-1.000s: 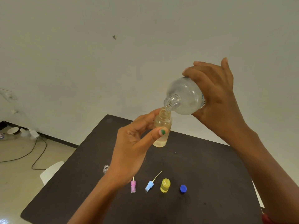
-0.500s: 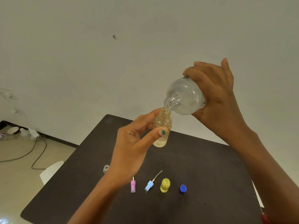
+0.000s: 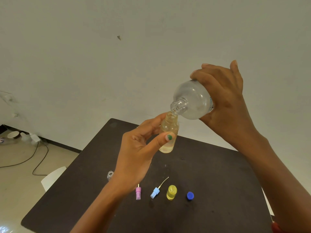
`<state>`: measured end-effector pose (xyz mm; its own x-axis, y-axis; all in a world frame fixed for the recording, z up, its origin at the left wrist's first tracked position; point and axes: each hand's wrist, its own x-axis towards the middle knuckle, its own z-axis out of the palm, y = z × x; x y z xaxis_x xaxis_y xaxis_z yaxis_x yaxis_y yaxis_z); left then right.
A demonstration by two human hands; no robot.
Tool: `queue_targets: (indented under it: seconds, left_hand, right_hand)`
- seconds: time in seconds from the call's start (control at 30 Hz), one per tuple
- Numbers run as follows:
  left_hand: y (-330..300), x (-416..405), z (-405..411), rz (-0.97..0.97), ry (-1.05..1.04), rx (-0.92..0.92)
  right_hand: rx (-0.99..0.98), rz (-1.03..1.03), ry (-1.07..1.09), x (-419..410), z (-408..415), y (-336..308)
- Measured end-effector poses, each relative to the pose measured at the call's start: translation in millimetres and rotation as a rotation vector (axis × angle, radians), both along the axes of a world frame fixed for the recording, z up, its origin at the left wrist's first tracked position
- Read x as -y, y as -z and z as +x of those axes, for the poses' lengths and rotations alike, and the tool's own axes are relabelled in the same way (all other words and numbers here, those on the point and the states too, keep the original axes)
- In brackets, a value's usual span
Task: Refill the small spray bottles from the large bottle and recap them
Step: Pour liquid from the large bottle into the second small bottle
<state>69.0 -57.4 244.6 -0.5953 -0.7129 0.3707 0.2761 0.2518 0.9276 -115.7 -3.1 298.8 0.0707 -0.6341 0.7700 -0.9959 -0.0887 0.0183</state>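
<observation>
Left hand: the left hand (image 3: 134, 153) is raised above the tabletop, its fingers (image 3: 151, 122) and thumb pinched closed around the small spray bottle; thumbnail painted green.
Small spray bottle: the small spray bottle (image 3: 168, 132) is uncapped, held upright in the air above the middle of the tabletop, clear with a yellowish tint; a little liquid sits at its bottom.
Right hand: the right hand (image 3: 223, 100) grips the body of the large bottle from the far right, fingers wrapped over its base end.
Large bottle: the large bottle (image 3: 191, 100) is clear, uncapped, tipped neck-down toward the left; its mouth touches or sits just over the rim of the small bottle's neck. Flow between them cannot be told.
Tabletop: the tabletop (image 3: 210, 174) is dark brown, matte, with rounded corners and a few pale specks.
Near row, left to right: pink spray cap (image 3: 138, 193) lying down; light blue spray cap (image 3: 155, 192) with its thin dip tube pointing far-right; yellow small bottle (image 3: 171, 192); blue cap (image 3: 190, 195).
Behind left wrist: a small clear vial (image 3: 110, 174), partly hidden.
Room: plain off-white wall (image 3: 101, 64) with one dark mark; pale floor (image 3: 16, 174) at left with a dark cable (image 3: 40, 158) and a bowl (image 3: 13, 135) near the baseboard.
</observation>
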Motion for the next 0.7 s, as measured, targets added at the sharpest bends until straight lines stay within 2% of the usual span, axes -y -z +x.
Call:
queue_targets:
  seconds: [0.7]
  left_hand:
    - [0.7,-0.2,-1.1,-0.004,-0.013,-0.004]
  right_hand:
    - [-0.025,0.006,0.007,-1.3,-0.8,-2.5]
